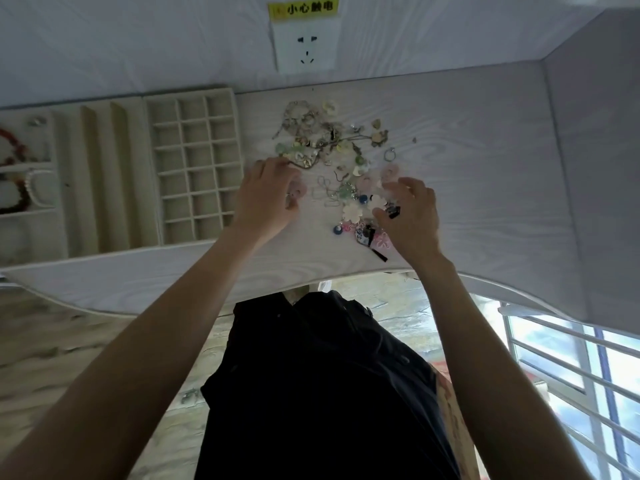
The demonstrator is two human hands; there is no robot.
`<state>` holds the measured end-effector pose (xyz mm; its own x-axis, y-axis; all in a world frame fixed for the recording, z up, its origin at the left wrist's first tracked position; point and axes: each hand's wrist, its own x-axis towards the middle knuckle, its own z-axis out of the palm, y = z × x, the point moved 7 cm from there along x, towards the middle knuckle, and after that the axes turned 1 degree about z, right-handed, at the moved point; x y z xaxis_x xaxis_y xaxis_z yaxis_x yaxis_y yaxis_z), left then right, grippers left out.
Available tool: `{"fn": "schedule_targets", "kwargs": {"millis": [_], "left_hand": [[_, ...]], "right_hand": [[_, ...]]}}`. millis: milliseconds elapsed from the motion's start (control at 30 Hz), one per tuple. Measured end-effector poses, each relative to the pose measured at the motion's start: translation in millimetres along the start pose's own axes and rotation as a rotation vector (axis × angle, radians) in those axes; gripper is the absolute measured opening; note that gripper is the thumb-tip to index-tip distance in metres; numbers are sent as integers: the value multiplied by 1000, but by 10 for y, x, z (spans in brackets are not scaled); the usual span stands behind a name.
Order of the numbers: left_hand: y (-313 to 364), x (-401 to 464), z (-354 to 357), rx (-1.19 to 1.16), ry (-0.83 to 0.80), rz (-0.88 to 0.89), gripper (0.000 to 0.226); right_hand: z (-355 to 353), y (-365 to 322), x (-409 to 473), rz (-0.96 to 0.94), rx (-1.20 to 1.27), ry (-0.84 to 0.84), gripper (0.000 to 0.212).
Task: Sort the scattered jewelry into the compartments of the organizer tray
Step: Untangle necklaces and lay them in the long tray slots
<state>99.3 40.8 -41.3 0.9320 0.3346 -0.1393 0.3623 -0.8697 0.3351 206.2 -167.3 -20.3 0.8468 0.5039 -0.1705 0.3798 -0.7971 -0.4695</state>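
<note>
Loosely curled hands [268, 197] [412, 220] over tangled metallic, glossy jewelry [332, 147], beside gridded tray [195, 161].

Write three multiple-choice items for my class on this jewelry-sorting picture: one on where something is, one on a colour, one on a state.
1. Where does the organizer tray stand relative to the jewelry pile?
A. Left of it
B. Right of it
C. Under it

2. What colour is the label above the wall socket?
A. Red
B. Yellow
C. Green

3. What state are the tray's small square compartments in?
A. Empty
B. Each holding a ring
C. Covered by a lid

Answers:
1 A, the tray sits on the table left of the pile.
2 B, the strip over the socket is yellow with dark characters.
3 A, only bare cell floors show in the grid.
</note>
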Motion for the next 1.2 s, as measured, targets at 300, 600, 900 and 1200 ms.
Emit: {"fn": "schedule_targets", "kwargs": {"millis": [300, 600, 900, 1200], "left_hand": [[493, -13, -23, -100, 69, 130, 41], [820, -144, 253, -69, -24, 282, 36], [595, -145, 229, -108, -8, 257, 33], [511, -143, 48, -282, -13, 237, 29]], "right_hand": [[131, -71, 86, -194, 24, 16, 38], [-305, 189, -111, -135, 103, 189, 32], [152, 165, -576, 45, 125, -135, 53], [217, -58, -200, -30, 125, -111, 34]]}}
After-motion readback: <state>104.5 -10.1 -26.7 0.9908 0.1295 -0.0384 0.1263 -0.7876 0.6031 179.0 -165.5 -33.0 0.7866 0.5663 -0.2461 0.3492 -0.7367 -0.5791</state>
